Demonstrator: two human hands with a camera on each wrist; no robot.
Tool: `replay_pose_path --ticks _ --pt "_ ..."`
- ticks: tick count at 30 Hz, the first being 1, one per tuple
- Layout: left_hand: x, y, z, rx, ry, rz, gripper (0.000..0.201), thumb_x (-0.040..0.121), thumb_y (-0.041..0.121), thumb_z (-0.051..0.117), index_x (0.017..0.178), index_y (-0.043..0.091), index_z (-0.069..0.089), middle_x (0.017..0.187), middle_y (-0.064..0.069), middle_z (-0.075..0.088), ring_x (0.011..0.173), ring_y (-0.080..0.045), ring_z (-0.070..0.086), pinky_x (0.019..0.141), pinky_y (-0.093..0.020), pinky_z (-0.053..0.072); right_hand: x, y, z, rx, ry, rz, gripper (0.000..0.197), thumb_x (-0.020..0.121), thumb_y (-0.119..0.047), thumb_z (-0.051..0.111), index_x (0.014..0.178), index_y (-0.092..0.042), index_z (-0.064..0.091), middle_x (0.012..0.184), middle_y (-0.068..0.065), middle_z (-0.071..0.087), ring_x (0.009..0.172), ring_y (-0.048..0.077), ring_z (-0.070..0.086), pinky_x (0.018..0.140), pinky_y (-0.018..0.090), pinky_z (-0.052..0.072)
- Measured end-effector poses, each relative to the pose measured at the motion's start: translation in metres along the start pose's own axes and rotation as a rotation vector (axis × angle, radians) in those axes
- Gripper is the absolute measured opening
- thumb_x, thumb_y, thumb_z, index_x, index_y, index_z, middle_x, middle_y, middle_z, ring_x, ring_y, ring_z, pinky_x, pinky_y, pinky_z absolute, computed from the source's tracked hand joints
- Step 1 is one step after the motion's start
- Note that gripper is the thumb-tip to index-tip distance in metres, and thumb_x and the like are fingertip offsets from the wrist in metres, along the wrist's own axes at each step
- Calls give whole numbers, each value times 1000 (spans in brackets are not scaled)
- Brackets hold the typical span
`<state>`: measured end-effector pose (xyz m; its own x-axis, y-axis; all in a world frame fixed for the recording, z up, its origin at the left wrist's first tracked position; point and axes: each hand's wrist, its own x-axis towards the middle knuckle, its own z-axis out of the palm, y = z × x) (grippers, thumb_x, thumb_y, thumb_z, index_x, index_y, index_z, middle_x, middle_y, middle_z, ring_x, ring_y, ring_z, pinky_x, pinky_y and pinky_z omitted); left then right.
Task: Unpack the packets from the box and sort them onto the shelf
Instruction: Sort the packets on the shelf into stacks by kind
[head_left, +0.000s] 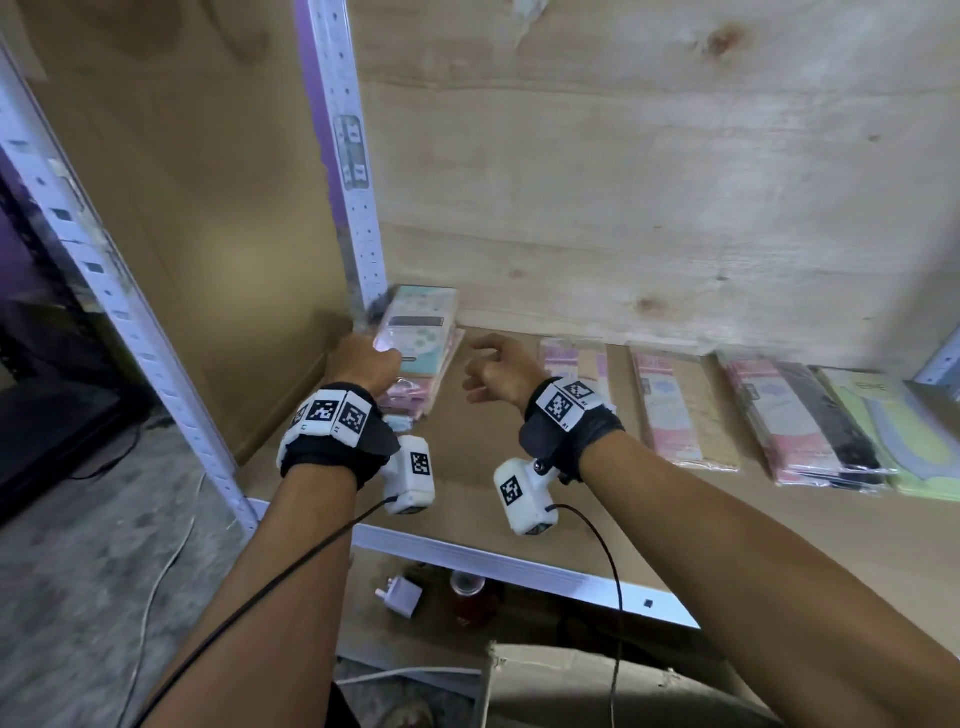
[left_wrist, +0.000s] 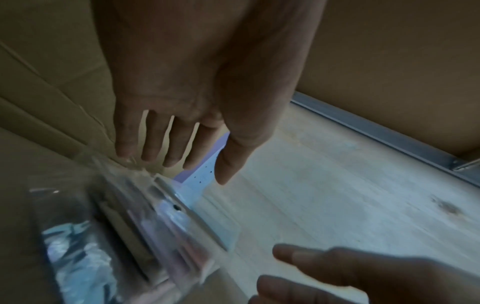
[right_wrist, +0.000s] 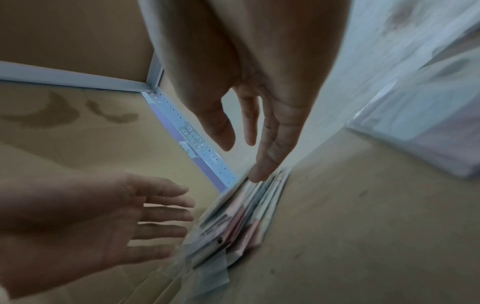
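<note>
A stack of packets (head_left: 423, 338) in clear plastic, pink ones under a mint one, lies in the back left corner of the cardboard-lined shelf (head_left: 467, 467). My left hand (head_left: 363, 364) is at the stack's left side. In the left wrist view its fingers (left_wrist: 155, 152) are straight, with the tips at the plastic edge of the stack (left_wrist: 166, 226). My right hand (head_left: 493, 364) hovers just right of the stack, holding nothing. In the right wrist view it (right_wrist: 246, 148) is relaxed, with one fingertip near the far end of the stack (right_wrist: 233, 218), and the left hand (right_wrist: 145, 218) is spread beside it.
More packets lie in rows along the shelf: pink ones (head_left: 670, 415), pink and black ones (head_left: 800, 426), green ones (head_left: 893, 431). A white slotted post (head_left: 358, 218) stands behind the stack. A cardboard box (head_left: 597, 686) is below me. A plug (head_left: 400, 595) and a red can (head_left: 470, 597) lie under the shelf.
</note>
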<state>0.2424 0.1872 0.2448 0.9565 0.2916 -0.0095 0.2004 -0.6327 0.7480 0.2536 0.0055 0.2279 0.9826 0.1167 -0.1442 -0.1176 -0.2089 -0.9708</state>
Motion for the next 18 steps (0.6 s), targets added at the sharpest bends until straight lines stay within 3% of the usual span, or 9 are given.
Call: replay_pose_path --ticks 3,6,8,9,11,13,15,18 --pt "1 -6 1 74 -52 34 32 92 15 57 110 -10 66 114 -28 66 106 -41 62 86 -40 49 10 -2 14 -66 -6 -41 45 94 0 51 139 -8 48 88 2 57 71 21 60 64 32 56" --pt "-1 -8 2 112 -36 89 27 90 10 55 93 -14 68 103 -34 65 100 -47 61 85 -43 50 16 -4 22 -61 -43 -6 38 97 -5 49 134 -10 54 80 4 55 62 21 54 60 34 54" --pt "-2 -8 2 95 -5 101 23 86 5 55 73 -9 67 84 -33 61 83 -50 56 73 -42 48 21 -5 25 -124 -14 -15 26 98 -14 53 123 -10 62 79 6 59 58 20 56 64 37 59" --pt "-3 -9 3 87 1 96 23 85 3 54 67 -5 66 75 -27 59 73 -44 53 69 -37 45 23 -3 25 -158 8 -28 19 97 -17 56 113 -11 65 83 7 62 57 20 58 65 37 61" --pt "-3 -11 3 79 4 85 22 85 1 53 76 0 74 80 -14 62 78 -32 57 73 -31 46 23 -4 25 -158 35 -33 6 95 -16 60 91 -14 64 90 12 64 53 19 58 55 31 59" --pt "-2 -15 3 30 28 72 29 88 -2 51 99 5 77 104 -10 70 100 -31 65 92 -33 51 26 -2 21 -144 45 -30 17 93 -10 63 78 -16 56 92 17 64 54 21 55 51 29 52" --pt "0 -17 4 -25 28 75 33 88 -6 49 104 6 75 117 -12 71 110 -32 65 101 -41 51 23 -2 13 -87 7 -24 23 91 1 60 79 -16 50 89 19 61 55 23 50 48 28 45" --pt "3 -20 6 -35 10 116 36 85 -9 53 111 10 71 112 -18 71 106 -35 66 95 -45 53 12 -3 -4 115 -26 -3 26 90 14 53 93 -12 52 80 16 54 51 21 45 38 21 38"
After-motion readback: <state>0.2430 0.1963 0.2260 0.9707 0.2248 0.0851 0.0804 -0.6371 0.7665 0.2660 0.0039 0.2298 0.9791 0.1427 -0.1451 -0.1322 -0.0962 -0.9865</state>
